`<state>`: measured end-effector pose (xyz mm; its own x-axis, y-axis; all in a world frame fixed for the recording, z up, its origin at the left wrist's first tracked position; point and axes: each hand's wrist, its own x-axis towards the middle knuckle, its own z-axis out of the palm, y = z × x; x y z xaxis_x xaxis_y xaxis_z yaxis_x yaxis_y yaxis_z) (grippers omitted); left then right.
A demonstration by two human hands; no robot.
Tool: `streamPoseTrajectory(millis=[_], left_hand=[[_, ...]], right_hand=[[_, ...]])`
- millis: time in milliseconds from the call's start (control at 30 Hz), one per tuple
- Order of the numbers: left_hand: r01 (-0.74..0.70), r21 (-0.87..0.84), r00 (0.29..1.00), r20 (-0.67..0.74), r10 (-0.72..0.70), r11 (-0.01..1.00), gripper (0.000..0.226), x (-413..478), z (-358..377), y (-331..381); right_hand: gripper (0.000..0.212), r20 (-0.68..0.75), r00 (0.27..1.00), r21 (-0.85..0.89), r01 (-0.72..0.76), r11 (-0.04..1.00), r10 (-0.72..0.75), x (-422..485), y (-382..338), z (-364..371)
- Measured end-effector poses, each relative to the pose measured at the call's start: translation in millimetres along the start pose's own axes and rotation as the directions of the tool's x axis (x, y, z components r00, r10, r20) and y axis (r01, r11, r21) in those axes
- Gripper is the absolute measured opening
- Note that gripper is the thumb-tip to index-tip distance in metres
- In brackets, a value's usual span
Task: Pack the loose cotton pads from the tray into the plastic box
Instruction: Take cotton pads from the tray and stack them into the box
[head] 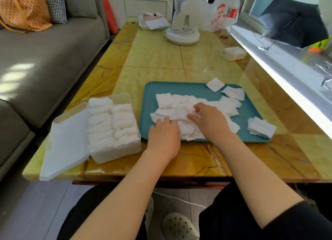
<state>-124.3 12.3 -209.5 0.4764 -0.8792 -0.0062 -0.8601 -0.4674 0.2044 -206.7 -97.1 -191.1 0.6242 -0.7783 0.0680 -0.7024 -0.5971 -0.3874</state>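
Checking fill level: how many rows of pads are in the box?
2. Left row by the lid, right row nearer the tray, both inside the box. More may be hidden underneath.

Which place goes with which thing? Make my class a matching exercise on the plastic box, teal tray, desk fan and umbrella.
1 plastic box
2 teal tray
3 desk fan
4 black umbrella

A on the window sill
B at the table's far end
C left of the tray, lid open
D under the loose cotton pads

Pairs: 1-C, 2-D, 3-B, 4-A
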Motion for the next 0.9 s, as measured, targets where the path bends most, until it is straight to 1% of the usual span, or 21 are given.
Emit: streamPoseTrajectory(millis=[67, 100, 133, 200, 267, 333, 400, 467, 500, 600, 667, 700, 733, 800, 867, 900], left_hand=[[0.012, -0.007, 1.000, -0.001, -0.012, 1.000, 0.032, 0, -1, 1], [0.017, -0.015, 1.000, -0.002, -0.017, 1.000, 0.032, 0, -2, 0], [0.024, -0.030, 1.000, 0.000, -0.024, 0.999, 0.032, 1, -2, 0], [0.041, -0.081, 0.999, -0.005, -0.042, 0.996, 0.032, 2, -4, -1], [0.066, -0.151, 0.997, -0.035, -0.072, 0.986, 0.034, 5, -8, -1], [0.078, -0.230, 0.989, -0.102, -0.103, 0.970, 0.035, 8, -12, 0], [0.064, -0.395, 0.976, -0.165, -0.139, 0.916, 0.035, 12, -15, 1], [0.034, -0.598, 0.963, -0.196, -0.187, 0.801, 0.033, 14, -19, 3], [0.022, -0.663, 0.956, -0.205, -0.210, 0.748, 0.031, 15, -21, 4], [-0.004, -0.753, 0.916, -0.266, -0.299, 0.658, 0.031, 14, -28, 3], [-0.034, -0.771, 0.874, -0.330, -0.355, 0.635, 0.035, 12, -34, 2], [-0.038, -0.772, 0.867, -0.342, -0.364, 0.635, 0.035, 12, -36, 1], [-0.025, -0.770, 0.875, -0.326, -0.358, 0.638, 0.034, 11, -37, 0], [0.036, -0.780, 0.921, -0.217, -0.324, 0.624, 0.031, 11, -35, 2], [0.085, -0.819, 0.953, -0.100, -0.287, 0.568, 0.031, 11, -33, 5], [0.093, -0.839, 0.959, -0.070, -0.275, 0.537, 0.032, 11, -32, 6]], right_hand=[[0.030, -0.021, 1.000, -0.087, 0.001, 0.996, -0.003, 3, 0, 3], [0.027, -0.052, 0.999, -0.084, -0.009, 0.996, 0.005, 5, 2, 4], [0.026, -0.094, 0.995, -0.043, -0.023, 0.999, 0.019, 6, 4, 5], [0.025, -0.201, 0.978, 0.116, -0.028, 0.993, 0.051, 8, 9, 4], [0.024, -0.319, 0.947, 0.247, 0.033, 0.968, 0.049, 8, 10, 1], [0.021, -0.374, 0.927, 0.337, 0.097, 0.937, 0.038, 6, 7, -2], [0.019, -0.360, 0.932, 0.402, 0.124, 0.907, 0.032, 3, 2, -3], [0.017, -0.315, 0.949, 0.455, 0.124, 0.882, 0.030, 1, -3, -2], [0.016, -0.292, 0.956, 0.493, 0.120, 0.862, 0.034, 0, -5, -2], [0.017, -0.252, 0.963, 0.616, 0.085, 0.783, 0.094, 0, -10, -3], [0.015, -0.262, 0.954, 0.652, 0.063, 0.756, 0.146, 1, -11, -2], [0.014, -0.269, 0.949, 0.655, 0.055, 0.754, 0.164, 0, -11, -2], [0.013, -0.277, 0.945, 0.654, 0.053, 0.755, 0.173, 0, -13, -1], [0.013, -0.287, 0.946, 0.650, 0.076, 0.756, 0.151, -2, -17, 0], [0.014, -0.267, 0.960, 0.655, 0.114, 0.747, 0.087, -5, -24, 1], [0.014, -0.246, 0.968, 0.668, 0.128, 0.733, 0.055, -7, -27, 2]])
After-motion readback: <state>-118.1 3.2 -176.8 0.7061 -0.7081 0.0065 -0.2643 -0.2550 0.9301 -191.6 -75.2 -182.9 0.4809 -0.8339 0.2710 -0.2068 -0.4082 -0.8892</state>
